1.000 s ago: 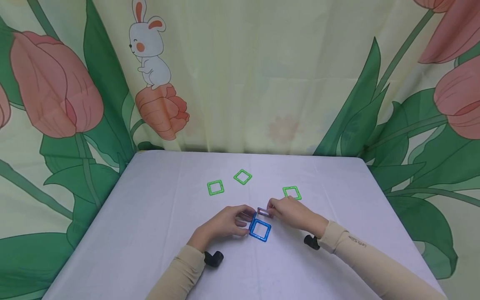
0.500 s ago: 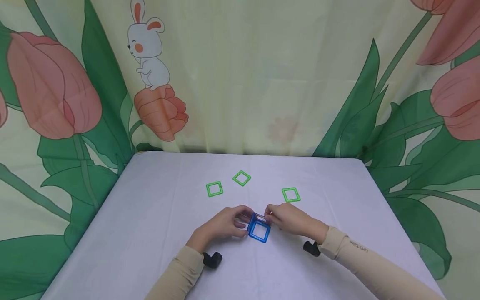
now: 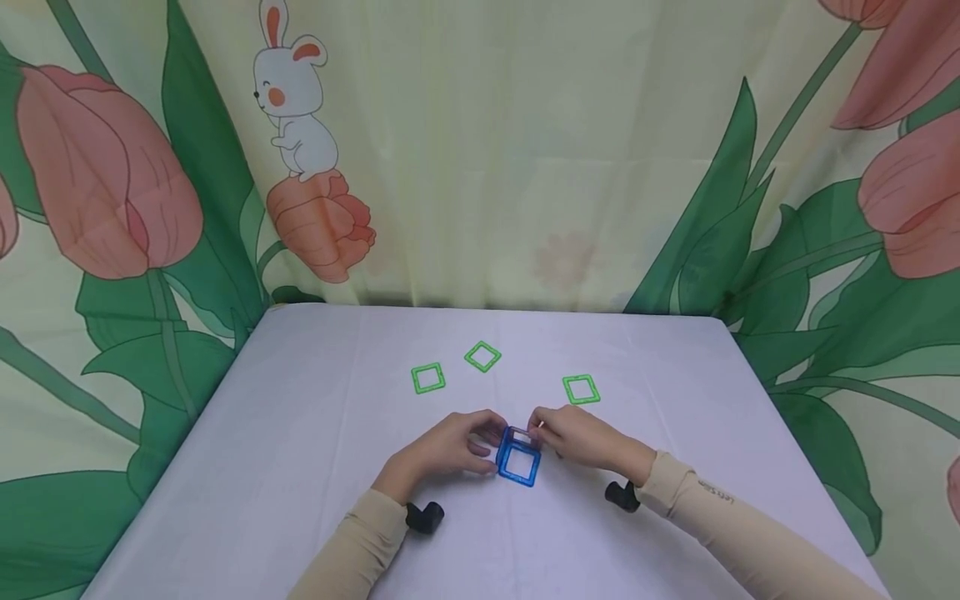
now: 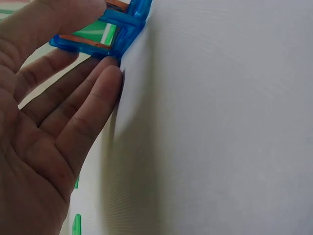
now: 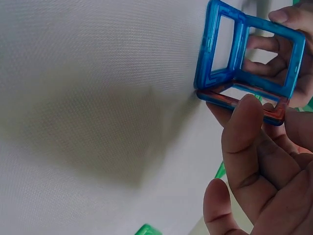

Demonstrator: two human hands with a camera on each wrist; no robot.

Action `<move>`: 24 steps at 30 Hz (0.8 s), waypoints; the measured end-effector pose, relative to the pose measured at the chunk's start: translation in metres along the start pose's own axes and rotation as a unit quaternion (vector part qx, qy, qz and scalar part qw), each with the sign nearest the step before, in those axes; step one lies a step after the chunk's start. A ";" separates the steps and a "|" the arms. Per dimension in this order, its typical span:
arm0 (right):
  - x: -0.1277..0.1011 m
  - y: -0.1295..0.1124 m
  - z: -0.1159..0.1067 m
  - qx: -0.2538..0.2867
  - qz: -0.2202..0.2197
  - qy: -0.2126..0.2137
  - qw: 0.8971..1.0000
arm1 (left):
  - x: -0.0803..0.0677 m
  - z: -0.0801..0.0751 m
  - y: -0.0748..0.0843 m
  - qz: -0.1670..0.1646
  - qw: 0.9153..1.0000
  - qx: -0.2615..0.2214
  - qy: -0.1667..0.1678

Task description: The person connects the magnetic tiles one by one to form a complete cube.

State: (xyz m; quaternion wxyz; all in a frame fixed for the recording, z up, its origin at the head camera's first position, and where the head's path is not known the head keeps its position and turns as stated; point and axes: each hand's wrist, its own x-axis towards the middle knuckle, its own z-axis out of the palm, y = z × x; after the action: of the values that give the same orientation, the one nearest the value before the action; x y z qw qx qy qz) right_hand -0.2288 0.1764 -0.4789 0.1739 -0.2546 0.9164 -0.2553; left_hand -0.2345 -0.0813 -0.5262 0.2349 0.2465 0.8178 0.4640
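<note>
Flanking blue tiles (image 3: pixel 517 460), green squares (image 3: pixel 429 377) beyond

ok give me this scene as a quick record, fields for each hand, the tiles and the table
left hand: left hand holds an upright blue tile of the tile assembly
right hand: right hand pinches the upright red-edged tile
assembly: flat blue tile on the table, with the two upright tiles joined at a corner
loose tiles: three green square tiles lying flat, beyond the hands, apart from each other
surface: white tablecloth
backdrop: curtain with tulips and a rabbit
</note>
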 end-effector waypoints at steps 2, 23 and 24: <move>0.000 0.002 0.001 0.005 0.001 -0.003 1.000 | 0.000 -0.001 0.001 0.000 1.000 0.001 -0.006; -0.001 0.006 -0.005 -0.008 -0.020 0.011 1.000 | 0.033 0.005 0.006 0.013 0.997 0.039 0.066; -0.001 0.008 -0.006 -0.005 -0.015 0.015 1.000 | 0.034 0.004 0.006 0.012 0.997 0.036 0.062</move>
State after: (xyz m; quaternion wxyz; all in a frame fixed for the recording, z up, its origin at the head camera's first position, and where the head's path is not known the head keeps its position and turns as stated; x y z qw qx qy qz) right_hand -0.2344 0.1854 -0.4784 0.1549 -0.2656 0.9161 -0.2574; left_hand -0.2568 -0.0549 -0.5285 0.1691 0.2351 0.8441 0.4514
